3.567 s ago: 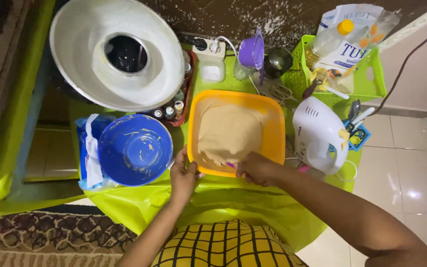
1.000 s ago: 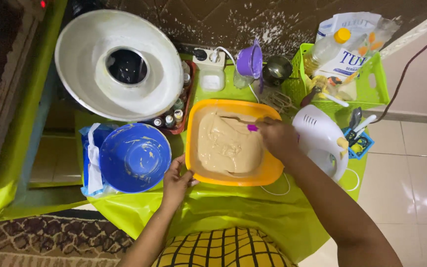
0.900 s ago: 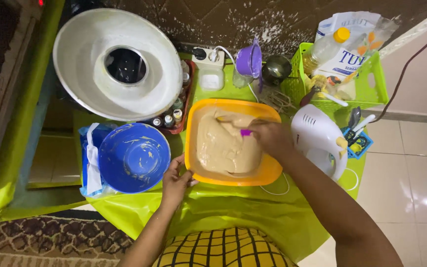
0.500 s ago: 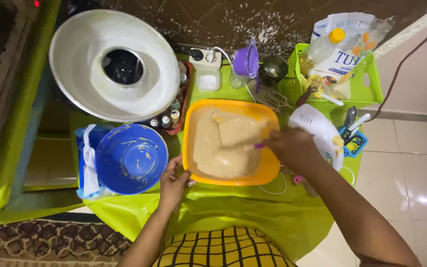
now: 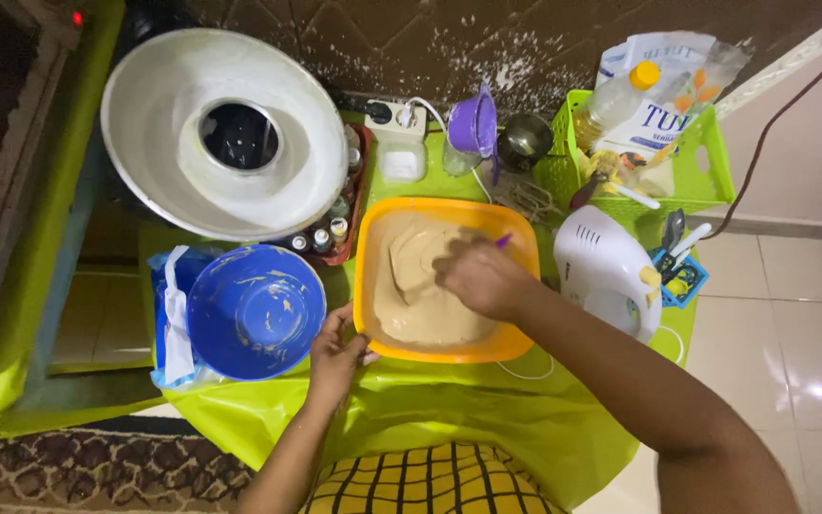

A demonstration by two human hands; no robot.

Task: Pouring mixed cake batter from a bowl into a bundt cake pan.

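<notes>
Orange tub [image 5: 370,286] of pale tan batter [image 5: 416,295] at the centre of the green-covered bench [image 5: 430,419], slightly longer from 12 to 6 o'clock than across. Left hand [image 5: 335,354] at the tub's 7 o'clock corner, fingers curled against the rim [image 5: 362,335], bracing it. Right hand [image 5: 480,278] over the tub's upper right quarter, reaching in from 4 o'clock along the forearm, closed around a utensil with a purple handle end [image 5: 503,242] poking out toward 1 o'clock; blade hidden under the hand and in the batter, so shape not clear. Both hands clamped, well apart, one on the rim, one on the utensil. Batter lying mostly at 8 o'clock from the right hand, with a swirled ridge near the tub's 11 o'clock corner. Left hand nearer to the tub wall, right hand nearer to the batter itself. Blue bowl [image 5: 255,312], smeared inside, just beside the tub at 9 o'clock; white hand mixer [image 5: 605,271] at 3 o'clock, near the right forearm; white ring-shaped pan [image 5: 159,143] at 10 o'clock; green basket [image 5: 706,171] at 2 o'clock.
</notes>
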